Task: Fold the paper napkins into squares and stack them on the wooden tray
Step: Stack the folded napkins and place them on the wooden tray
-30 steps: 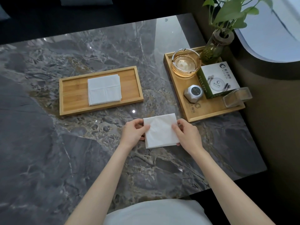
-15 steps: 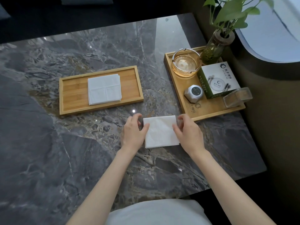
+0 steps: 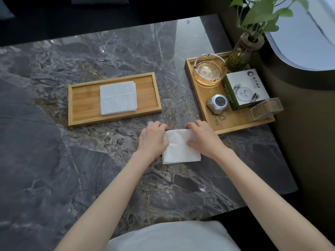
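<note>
head view shows both hands, left hand (image 3: 153, 137) and right hand (image 3: 203, 137), curled on the far edge of the napkin (image 3: 181, 151) lying on the bench (image 3: 54, 160) between them, with the wooden tray (image 3: 83, 98) off past the nearer left hand.

The far edge of the white folded paper napkin (image 3: 180, 147) on the table is covered by the left hand (image 3: 153, 138) and right hand (image 3: 203, 137), so both far corners are hidden. The fingertips curl out of sight over that edge, possibly tucked beneath it. The green leafy plant (image 3: 261, 17) is cut off at the top edge. Print on the white and green cardboard box (image 3: 247, 88) is too small to read.
</note>
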Demonstrator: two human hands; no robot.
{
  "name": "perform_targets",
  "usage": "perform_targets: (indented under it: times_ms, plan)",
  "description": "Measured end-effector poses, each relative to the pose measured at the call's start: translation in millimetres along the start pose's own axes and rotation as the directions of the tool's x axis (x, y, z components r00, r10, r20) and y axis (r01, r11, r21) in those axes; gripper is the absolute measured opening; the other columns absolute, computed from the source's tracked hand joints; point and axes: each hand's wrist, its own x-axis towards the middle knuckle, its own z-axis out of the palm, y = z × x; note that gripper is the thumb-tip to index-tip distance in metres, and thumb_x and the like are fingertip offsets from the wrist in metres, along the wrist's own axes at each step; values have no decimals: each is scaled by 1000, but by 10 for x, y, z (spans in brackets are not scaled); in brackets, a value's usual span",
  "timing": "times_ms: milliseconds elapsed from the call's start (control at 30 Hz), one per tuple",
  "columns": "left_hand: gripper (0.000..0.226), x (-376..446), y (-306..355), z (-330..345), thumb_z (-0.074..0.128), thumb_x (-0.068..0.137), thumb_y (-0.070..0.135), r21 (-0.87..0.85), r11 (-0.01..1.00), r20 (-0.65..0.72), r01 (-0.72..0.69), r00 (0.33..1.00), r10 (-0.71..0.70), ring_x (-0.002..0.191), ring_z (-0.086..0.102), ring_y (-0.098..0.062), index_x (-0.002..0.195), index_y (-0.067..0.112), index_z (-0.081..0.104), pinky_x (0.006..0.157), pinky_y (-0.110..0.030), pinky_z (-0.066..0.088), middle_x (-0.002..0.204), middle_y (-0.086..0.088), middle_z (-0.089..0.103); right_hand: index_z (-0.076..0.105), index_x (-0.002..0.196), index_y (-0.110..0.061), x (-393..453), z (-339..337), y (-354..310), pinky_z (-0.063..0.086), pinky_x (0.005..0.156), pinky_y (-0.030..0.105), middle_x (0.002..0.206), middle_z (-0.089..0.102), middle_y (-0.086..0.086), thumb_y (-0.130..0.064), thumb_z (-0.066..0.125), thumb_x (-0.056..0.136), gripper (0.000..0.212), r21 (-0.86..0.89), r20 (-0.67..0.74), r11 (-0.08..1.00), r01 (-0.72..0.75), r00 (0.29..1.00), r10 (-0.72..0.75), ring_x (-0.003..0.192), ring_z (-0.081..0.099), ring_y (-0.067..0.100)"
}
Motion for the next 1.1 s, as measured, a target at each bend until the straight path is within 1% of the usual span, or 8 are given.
perform_targets:
  times_ms: [200, 333, 433, 600, 733, 833, 967, 1100]
  plan:
    - [25, 114, 19, -76, 54, 80, 19, 10, 999, 191, 32, 981, -34, 102, 43, -27, 102, 7, 55, 78, -36, 40, 103, -11, 55, 53, 105, -10, 91, -15, -12, 40, 76, 34, 105, 55, 8, -13, 58, 78, 28, 102, 101, 989, -108, 990, 97, 98, 45, 24]
    - [19, 59, -75, -99, 57, 78, 21, -163, 985, 280, 51, 960, -4, 102, 36, -24, 95, 11, 57, 82, -34, 38, 95, -4, 42, 54, 88, -11, 44, 5, -41, 35, 67, 30, 89, 45, 4, -17, 59, 78, 13, 151, 123, 977, -151, 983, 133, 90, 44, 22]
    - [10, -31, -157, -146, 58, 74, 19, -333, 941, 340, 68, 939, 52, 96, 38, -22, 71, 18, 49, 75, -30, 33, 95, -6, 46, 51, 72, -16, -60, -10, -113, 34, 59, 28, 82, 48, 4, -13, 63, 75, 12, 361, 74, 919, -156, 988, 139, 76, 46, 18]
    - [6, -261, -392, -326, 55, 61, 22, -705, 663, 398, 252, 914, 76, 74, 46, -16, 64, 18, 51, 66, -30, 33, 75, -2, 52, 54, 68, -17, -234, -31, -387, 37, 58, 24, 68, 53, -3, -6, 68, 73, 18, 657, 93, 737, -159, 987, 130, 64, 50, 10]
    - [37, -530, -609, -446, 53, 63, 15, -894, 274, 389, 354, 917, 83, 81, 58, -18, 99, 13, 63, 67, -26, 47, 90, -5, 62, 62, 98, -7, -300, -52, -717, 49, 59, 18, 82, 67, -1, 0, 70, 74, 25, 866, 109, 474, -157, 986, 128, 71, 65, 8]
    - [45, -709, -802, -509, 60, 71, 24, -937, -8, 343, 349, 926, 158, 96, 63, -24, 115, 14, 59, 81, -37, 53, 105, -8, 67, 62, 104, -8, -298, -45, -975, 52, 62, 19, 89, 69, 1, 0, 71, 74, 32, 929, 84, 347, -125, 988, 129, 76, 68, 8]
    - [29, -858, -977, -608, 60, 84, 15, -931, -53, 356, 362, 930, 96, 91, 67, -18, 113, 11, 59, 75, -30, 58, 101, -6, 70, 63, 107, -14, -269, -5, -1241, 56, 73, 31, 100, 71, 4, -6, 72, 73, 36, 956, 61, 277, -94, 990, 125, 89, 68, 17]
    - [41, -826, -1101, -710, 61, 77, 10, -955, -104, 278, 276, 960, -5, 81, 68, -14, 117, 8, 56, 62, -25, 58, 98, -5, 70, 63, 108, -14, -157, 7, -1388, 48, 90, 51, 107, 69, 12, -12, 71, 74, 35, 983, 138, 97, -156, 975, 172, 98, 65, 30]
